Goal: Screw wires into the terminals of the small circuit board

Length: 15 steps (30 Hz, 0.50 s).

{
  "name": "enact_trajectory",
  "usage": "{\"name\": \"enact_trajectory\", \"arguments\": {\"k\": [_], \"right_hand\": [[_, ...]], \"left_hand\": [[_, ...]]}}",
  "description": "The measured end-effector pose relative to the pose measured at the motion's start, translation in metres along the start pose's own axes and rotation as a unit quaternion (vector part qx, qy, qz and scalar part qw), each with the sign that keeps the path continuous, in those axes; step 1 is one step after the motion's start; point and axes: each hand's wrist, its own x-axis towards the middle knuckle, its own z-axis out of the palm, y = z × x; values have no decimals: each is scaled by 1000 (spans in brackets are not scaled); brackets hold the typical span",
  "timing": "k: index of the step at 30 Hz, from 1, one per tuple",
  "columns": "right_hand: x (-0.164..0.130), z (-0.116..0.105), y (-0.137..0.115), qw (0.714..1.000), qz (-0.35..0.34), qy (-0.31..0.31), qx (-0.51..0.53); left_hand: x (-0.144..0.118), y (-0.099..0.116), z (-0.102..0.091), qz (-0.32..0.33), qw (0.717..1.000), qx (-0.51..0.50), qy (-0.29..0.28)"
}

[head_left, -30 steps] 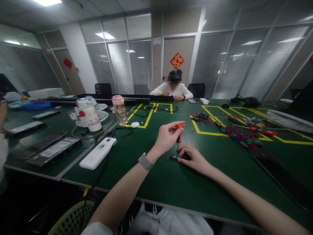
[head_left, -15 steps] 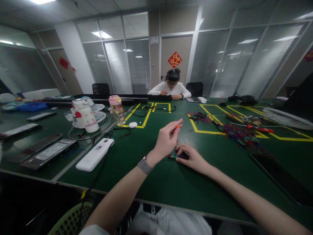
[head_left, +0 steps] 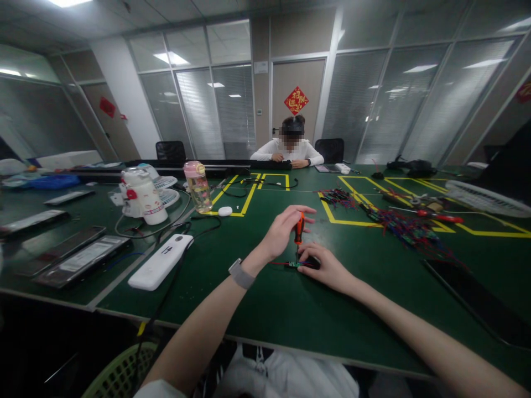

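My left hand (head_left: 282, 232) grips a small orange-handled screwdriver (head_left: 298, 229), held upright with its tip down on a small green circuit board (head_left: 295, 264) with red wires. My right hand (head_left: 326, 268) lies on the green table (head_left: 265, 309) and pins that board and a small black part down with its fingers. A grey watch sits on my left wrist (head_left: 240, 273).
A white device (head_left: 161, 261) and black cable lie to the left, with a pink bottle (head_left: 198, 187) and a white jug (head_left: 141, 196) behind. A pile of red-wired boards (head_left: 404, 229) lies inside yellow tape at right. Another person (head_left: 290, 149) sits across the table.
My left hand has turned the screwdriver between its fingers, so the orange handle shows upright again. My right hand has stayed on the board. The camera view shifted slightly.
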Motion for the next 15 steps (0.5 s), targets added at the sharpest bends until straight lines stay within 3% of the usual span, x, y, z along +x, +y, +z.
{"name": "enact_trajectory", "arguments": {"k": [2, 5, 7, 10, 12, 15], "right_hand": [[0, 0, 0, 1000, 0, 1, -1], [0, 0, 0, 1000, 1, -2, -5], [0, -1, 0, 1000, 0, -1, -6], [-1, -1, -1, 1000, 1, 0, -7], [-1, -1, -2, 1000, 3, 0, -6], [0, -1, -3, 1000, 8, 1, -3]], "left_hand": [[2, 0, -3, -41, 996, -71, -19], [3, -2, -7, -44, 998, -37, 23], [2, -3, -7, -8, 993, 74, 90], [-3, -4, -5, 74, 937, 295, 175], [-5, -4, -2, 103, 914, 362, 151], [-6, -6, 1, 94, 953, 279, 70]]}}
